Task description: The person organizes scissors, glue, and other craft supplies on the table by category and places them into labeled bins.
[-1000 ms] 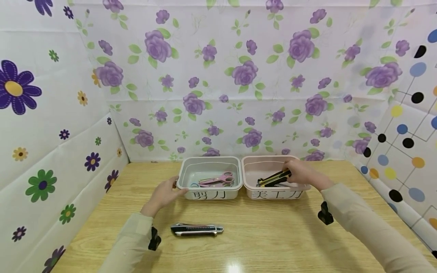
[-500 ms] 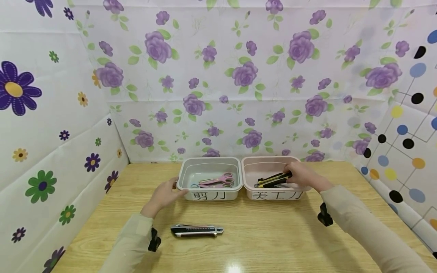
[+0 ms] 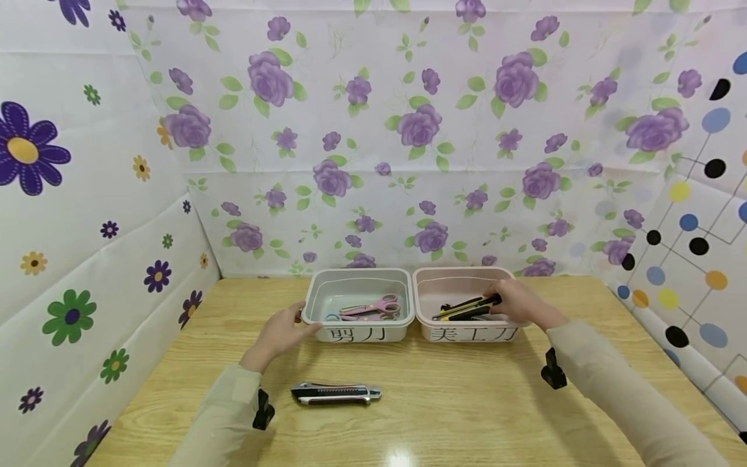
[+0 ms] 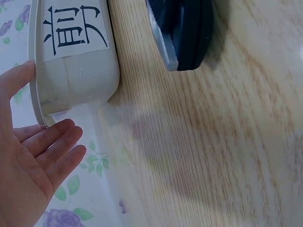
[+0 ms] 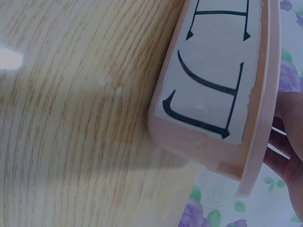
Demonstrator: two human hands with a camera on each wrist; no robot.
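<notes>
In the head view my right hand [image 3: 513, 302] reaches into the pink basket [image 3: 423, 305] and grips the end of a yellow-and-black utility knife [image 3: 467, 307], which slants down to the left. Other dark knives lie under it, partly hidden. My left hand [image 3: 283, 333] rests at the left end of the pale grey basket [image 3: 312, 305]. Its thumb touches the rim, and its other fingers stay fairly straight, as the left wrist view shows. Pink scissors [image 3: 373, 306] lie inside that basket. The right wrist view shows the pink basket's labelled front [image 5: 208, 90]; the knife is hidden there.
A black-and-silver utility knife [image 3: 336, 393] lies on the wooden table [image 3: 455, 402] in front of the grey basket. Both baskets stand side by side near the back, with labels on their fronts. Floral cloth [image 3: 379, 149] hangs behind, and patterned cloths close off both sides.
The held utility knife has shifted slightly, its left end moving a little left and down toward the pink basket's front rim. My left hand stays where it was.
</notes>
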